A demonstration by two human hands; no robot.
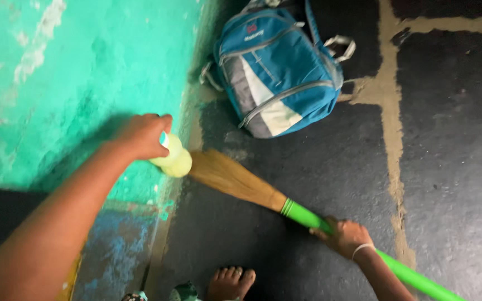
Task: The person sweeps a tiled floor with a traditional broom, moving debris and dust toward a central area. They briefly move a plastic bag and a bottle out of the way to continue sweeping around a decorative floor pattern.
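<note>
My left hand [142,134] grips the top of a pale yellow plastic bottle [175,160] with a light cap, held close to the green wall [73,72]. My right hand [346,237] is closed around the bright green handle [408,273] of a grass broom. The broom's straw head [232,178] rests on the dark floor, its tip just under the bottle. My bare foot [230,281] shows at the bottom edge.
A blue, grey and white backpack [277,67] leans at the foot of the wall, just beyond the broom head. The dark stone floor [453,139] has pale cement seams. A blue-painted band [118,245] runs along the wall's base.
</note>
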